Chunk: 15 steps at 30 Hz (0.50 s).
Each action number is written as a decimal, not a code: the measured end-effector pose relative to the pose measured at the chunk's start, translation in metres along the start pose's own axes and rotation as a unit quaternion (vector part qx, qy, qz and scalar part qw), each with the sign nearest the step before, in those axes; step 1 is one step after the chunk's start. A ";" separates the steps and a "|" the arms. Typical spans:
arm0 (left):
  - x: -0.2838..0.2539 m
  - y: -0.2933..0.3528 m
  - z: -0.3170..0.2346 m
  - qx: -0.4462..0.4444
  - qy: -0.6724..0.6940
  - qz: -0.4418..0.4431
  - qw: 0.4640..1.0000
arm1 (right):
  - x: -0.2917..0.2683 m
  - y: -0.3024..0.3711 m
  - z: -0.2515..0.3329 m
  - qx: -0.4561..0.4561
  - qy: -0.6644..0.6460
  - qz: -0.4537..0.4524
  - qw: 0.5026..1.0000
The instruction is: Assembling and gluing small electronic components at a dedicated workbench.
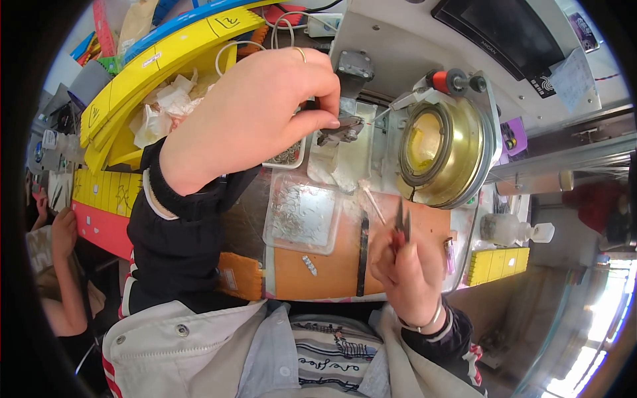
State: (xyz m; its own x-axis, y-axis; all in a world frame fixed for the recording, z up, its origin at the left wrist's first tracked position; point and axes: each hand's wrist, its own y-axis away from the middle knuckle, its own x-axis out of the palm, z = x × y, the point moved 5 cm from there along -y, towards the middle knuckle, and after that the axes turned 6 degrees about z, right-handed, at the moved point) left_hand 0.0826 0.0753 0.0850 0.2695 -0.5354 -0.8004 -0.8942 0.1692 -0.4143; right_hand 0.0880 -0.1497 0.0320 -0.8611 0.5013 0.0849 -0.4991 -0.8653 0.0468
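Observation:
My left hand [255, 109] reaches across to the machine, thumb and forefinger pinched together at a dark metal clamp-like part [342, 131]; whatever lies between the fingertips is too small to make out. Below that part is a pale, film-covered plate [338, 162]. Lower right, my right hand [418, 275] is closed around a small tool with two pointed dark blades and a red grip [401, 229], points upward. A thin white stick [373, 201] lies just beyond that tool. Left of it, a clear shallow tray [302, 215] contains many tiny metal pieces.
A brass-coloured round bowl-like part [424, 142] sits right of the clamp, under a red spool [441, 81]. Yellow bins [156, 79] stand at left. A lighter [450, 255] and clear bottle [505, 229] are at right. Another person's hand [64, 232] shows far left.

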 end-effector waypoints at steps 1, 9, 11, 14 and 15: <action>-0.001 -0.001 -0.002 0.003 0.000 -0.001 1.000 | 0.000 -0.009 0.000 -0.001 0.002 -0.002 1.000; 0.006 -0.004 -0.004 -0.026 0.174 0.017 0.984 | 0.020 -0.045 -0.018 0.161 -0.435 0.014 0.886; 0.007 -0.005 -0.005 -0.067 0.203 0.011 0.977 | 0.019 -0.047 -0.021 0.173 -0.449 0.010 0.877; 0.010 -0.004 -0.003 -0.121 0.245 0.003 0.962 | 0.019 -0.051 -0.023 0.165 -0.479 0.023 0.862; 0.011 -0.003 -0.001 -0.134 0.259 0.001 0.957 | 0.019 -0.052 -0.023 0.169 -0.479 0.020 0.861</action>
State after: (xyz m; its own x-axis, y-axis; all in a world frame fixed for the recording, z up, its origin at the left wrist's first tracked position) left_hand 0.0880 0.0679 0.0784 0.1158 -0.8851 -0.4508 -0.9728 -0.0093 -0.2316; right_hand 0.0953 -0.0948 0.0079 -0.3197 0.3802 0.8679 -0.2748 -0.9138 0.2991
